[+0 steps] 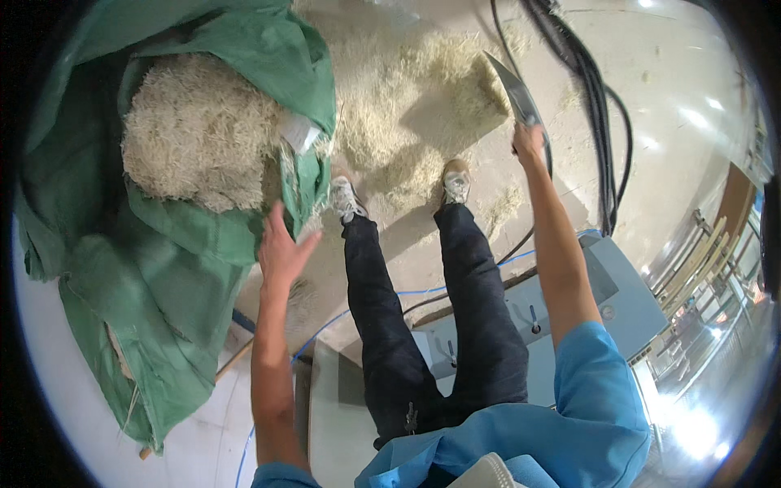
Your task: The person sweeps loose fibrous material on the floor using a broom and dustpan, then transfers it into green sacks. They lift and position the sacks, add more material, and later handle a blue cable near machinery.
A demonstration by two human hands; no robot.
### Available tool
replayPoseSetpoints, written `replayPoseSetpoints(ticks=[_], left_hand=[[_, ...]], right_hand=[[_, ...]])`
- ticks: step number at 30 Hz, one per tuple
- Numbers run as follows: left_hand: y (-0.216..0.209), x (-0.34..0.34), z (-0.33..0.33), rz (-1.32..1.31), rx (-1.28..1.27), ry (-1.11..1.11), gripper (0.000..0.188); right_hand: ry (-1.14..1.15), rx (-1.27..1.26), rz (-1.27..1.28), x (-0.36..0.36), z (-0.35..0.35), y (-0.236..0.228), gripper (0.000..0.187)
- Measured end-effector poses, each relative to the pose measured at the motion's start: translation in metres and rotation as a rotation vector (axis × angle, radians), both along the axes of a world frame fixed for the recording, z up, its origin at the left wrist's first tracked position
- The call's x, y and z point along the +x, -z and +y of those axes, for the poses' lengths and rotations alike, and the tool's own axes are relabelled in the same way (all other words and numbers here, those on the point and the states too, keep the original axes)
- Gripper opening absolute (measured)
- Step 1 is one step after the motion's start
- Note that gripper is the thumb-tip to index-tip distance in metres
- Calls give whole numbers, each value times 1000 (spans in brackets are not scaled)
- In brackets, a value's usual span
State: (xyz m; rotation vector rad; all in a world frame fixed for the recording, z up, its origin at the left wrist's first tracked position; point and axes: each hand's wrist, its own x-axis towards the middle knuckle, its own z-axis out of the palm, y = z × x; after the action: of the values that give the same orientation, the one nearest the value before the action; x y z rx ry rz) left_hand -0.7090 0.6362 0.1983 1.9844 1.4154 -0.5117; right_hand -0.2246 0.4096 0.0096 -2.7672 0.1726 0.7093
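My right hand (529, 140) is closed around the near end of a grey metal tool with a broad blade (521, 96), narrowing to a point at its far left. It is held over the floor beside pale loose shavings; I cannot tell its exact kind. My left hand (282, 248) has its fingers apart, slightly blurred, at the right edge of a large green cloth sack (163, 276). Whether it touches the cloth, I cannot tell. In the sack's open mouth sits a heap of pale shredded strands (199, 134), with a white tag (299, 132) at its right side.
Loose shavings (374, 122) lie around my shoes. Thick black cables (600, 122) run along the floor at right, and a thin blue hose (419, 291) crosses behind my legs. A grey metal cabinet (626, 297) stands close behind on the right, wooden slats (700, 252) farther right.
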Motion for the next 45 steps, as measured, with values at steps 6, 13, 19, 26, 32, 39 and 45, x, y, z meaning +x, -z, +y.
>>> replayPoseSetpoints(ticks=[6,13,19,26,32,39,45], left_hand=[[64,70,-8,237,52,-27,69],[29,103,-38,-132,581,-57,38],[90,91,-137,-565,37,-403,31],[242,48,-235,13,-642,-1371,47],[308,38,-217,-122,-387,-1224,64],[340,37,-96,-502,-134,-969,84],[352,106,-40,-466,-271,-1119,118]], right_hand=[[-1436,-529,75,-111,41,50,25],[-304,216,217,-56,14,-36,48],[-583,227,-20,15,148,41,50],[-933,68,197,-134,118,63,47],[-770,451,24,-161,4,-5,37],[-435,18,521,59,-127,-43,31],[-886,-671,445,146,-126,34,45]])
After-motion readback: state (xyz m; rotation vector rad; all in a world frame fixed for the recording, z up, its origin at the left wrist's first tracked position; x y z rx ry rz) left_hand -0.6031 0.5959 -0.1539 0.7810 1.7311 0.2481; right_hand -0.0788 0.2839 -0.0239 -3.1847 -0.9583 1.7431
